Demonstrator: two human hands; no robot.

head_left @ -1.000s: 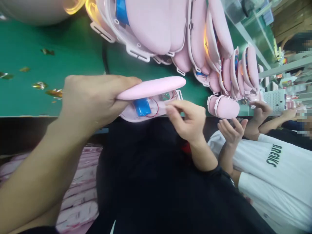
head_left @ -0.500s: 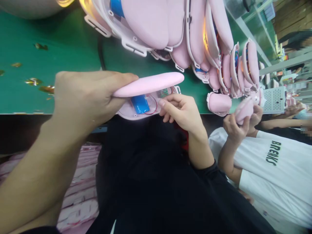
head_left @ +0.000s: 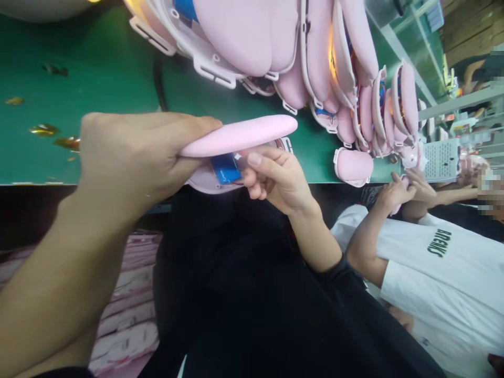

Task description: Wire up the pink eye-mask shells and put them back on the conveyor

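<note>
My left hand (head_left: 137, 152) is closed round the left end of a pink device shell. Its smooth pink cover (head_left: 244, 135) is tilted up, and the paler lower half (head_left: 202, 179) lies below it. Between the halves a blue battery pack (head_left: 225, 168) shows, partly behind my fingers. My right hand (head_left: 275, 173) reaches into the gap from the right, thumb and fingers pinched beside the battery. Something small and see-through seems to be at the fingertips, too unclear to name. The shell's slotted strap end (head_left: 289, 144) sticks out behind my right hand.
Several similar pink shells (head_left: 236, 31) stand in a row along the green table (head_left: 118, 79). One closed shell (head_left: 353, 167) lies near the table edge. Amber film scraps (head_left: 44, 129) lie at left. A co-worker in a white shirt (head_left: 417, 268) works at right. Pink packed parts (head_left: 129, 310) are below.
My right hand has moved left, deeper toward the battery, now partly covering it and the wires. My left hand keeps its hold, shifted slightly left. The co-worker's hands have moved.
</note>
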